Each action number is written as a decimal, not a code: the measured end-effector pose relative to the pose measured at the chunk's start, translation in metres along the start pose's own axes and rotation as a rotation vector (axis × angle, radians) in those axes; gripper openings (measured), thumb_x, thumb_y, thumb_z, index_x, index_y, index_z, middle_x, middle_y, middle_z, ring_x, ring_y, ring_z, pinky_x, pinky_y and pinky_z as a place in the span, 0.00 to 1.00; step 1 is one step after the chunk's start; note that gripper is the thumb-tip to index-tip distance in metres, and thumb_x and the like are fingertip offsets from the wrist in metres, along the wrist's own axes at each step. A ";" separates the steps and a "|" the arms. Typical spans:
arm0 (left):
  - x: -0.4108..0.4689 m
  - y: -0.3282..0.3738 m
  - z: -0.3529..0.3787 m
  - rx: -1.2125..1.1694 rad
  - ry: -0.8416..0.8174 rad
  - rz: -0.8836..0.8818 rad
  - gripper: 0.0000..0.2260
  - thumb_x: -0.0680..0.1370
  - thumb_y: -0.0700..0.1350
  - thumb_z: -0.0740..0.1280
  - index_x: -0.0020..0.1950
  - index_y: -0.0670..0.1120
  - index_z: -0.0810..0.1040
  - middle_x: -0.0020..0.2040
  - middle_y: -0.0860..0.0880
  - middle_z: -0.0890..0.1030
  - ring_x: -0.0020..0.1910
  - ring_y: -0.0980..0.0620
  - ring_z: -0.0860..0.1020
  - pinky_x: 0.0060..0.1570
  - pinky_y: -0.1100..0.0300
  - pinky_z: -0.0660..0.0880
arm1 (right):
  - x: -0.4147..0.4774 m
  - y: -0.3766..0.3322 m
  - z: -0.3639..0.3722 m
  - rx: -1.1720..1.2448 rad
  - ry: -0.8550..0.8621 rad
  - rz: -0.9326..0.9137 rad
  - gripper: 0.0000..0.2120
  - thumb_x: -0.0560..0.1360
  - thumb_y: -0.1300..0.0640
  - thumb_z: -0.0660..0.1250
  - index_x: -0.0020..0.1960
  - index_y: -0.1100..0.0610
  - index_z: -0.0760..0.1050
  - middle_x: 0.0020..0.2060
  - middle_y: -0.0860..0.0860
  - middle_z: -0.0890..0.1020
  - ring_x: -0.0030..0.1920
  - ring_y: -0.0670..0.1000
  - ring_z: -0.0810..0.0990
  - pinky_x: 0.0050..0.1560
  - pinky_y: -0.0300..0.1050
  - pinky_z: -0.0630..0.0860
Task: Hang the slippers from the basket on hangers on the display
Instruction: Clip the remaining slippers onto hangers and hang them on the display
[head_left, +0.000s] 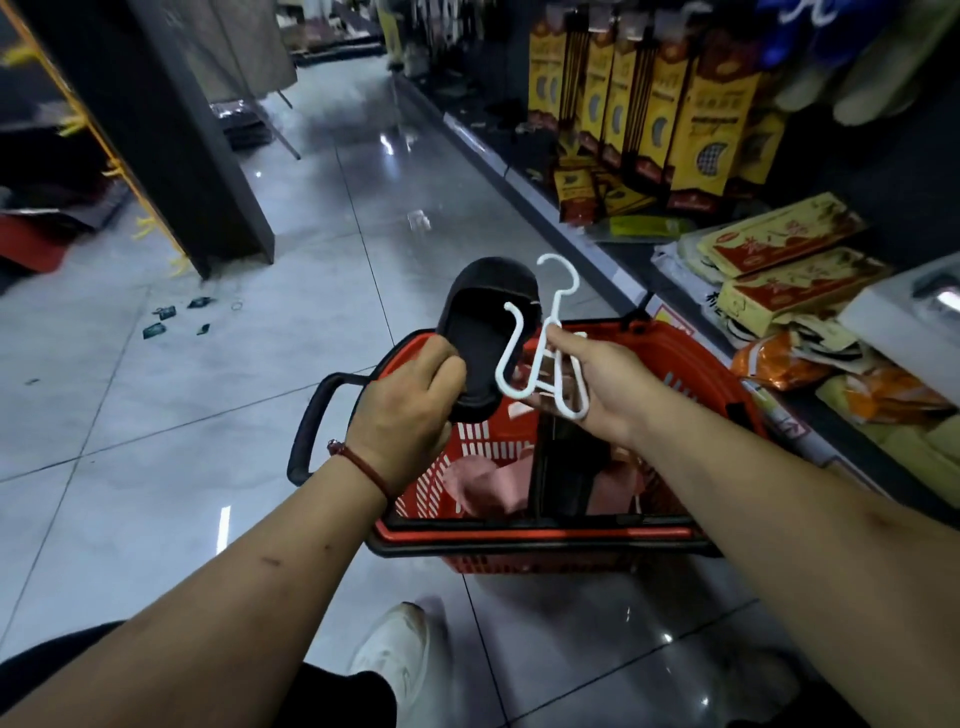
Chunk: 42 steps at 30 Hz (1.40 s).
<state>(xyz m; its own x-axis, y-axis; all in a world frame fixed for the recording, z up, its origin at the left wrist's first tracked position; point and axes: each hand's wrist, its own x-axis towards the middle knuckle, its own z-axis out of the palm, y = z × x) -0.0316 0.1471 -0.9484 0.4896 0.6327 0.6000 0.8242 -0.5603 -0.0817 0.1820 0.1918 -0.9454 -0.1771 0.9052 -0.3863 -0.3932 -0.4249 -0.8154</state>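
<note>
My left hand (408, 410) grips the heel of a black slipper (483, 332), held sole-down above the red basket (519, 535) with its toe pointing away. Right beside it my right hand (597, 384) pinches a white plastic hanger (540, 343), hook upward, its left arm touching the slipper's inside. In the basket lie pink slippers (483, 483) and another black slipper (566, 467) standing on end.
The basket stands on a glossy grey tiled floor (208, 415) in a shop aisle. Shelves with yellow packaged goods (675, 114) run along the right. A dark display unit (171, 130) stands at the left. My white shoe (400, 660) is below the basket.
</note>
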 end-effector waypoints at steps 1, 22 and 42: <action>0.006 -0.001 -0.006 -0.014 0.038 -0.026 0.17 0.60 0.28 0.70 0.44 0.41 0.70 0.46 0.40 0.76 0.30 0.41 0.70 0.22 0.57 0.65 | -0.004 -0.004 0.006 0.009 -0.009 -0.015 0.09 0.79 0.54 0.68 0.53 0.60 0.79 0.46 0.59 0.84 0.43 0.59 0.86 0.39 0.56 0.84; 0.046 0.011 -0.051 -0.663 0.133 -0.600 0.18 0.77 0.48 0.73 0.63 0.54 0.71 0.61 0.55 0.72 0.31 0.55 0.76 0.38 0.67 0.76 | -0.050 -0.056 0.056 -0.071 0.032 -0.338 0.10 0.79 0.58 0.69 0.40 0.57 0.73 0.19 0.45 0.74 0.19 0.43 0.74 0.20 0.36 0.69; 0.058 -0.031 -0.046 -0.310 -0.051 -0.368 0.36 0.66 0.44 0.73 0.74 0.59 0.71 0.64 0.53 0.69 0.58 0.50 0.76 0.57 0.52 0.78 | -0.015 -0.039 0.046 -0.530 0.061 -0.465 0.11 0.77 0.49 0.72 0.43 0.56 0.79 0.37 0.50 0.85 0.40 0.50 0.84 0.41 0.47 0.80</action>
<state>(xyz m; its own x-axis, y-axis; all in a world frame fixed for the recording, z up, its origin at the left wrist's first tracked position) -0.0418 0.1761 -0.8747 0.2005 0.8399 0.5043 0.8254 -0.4221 0.3748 0.1587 0.1949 -0.8876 -0.0403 0.9983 0.0425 0.0787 0.0456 -0.9959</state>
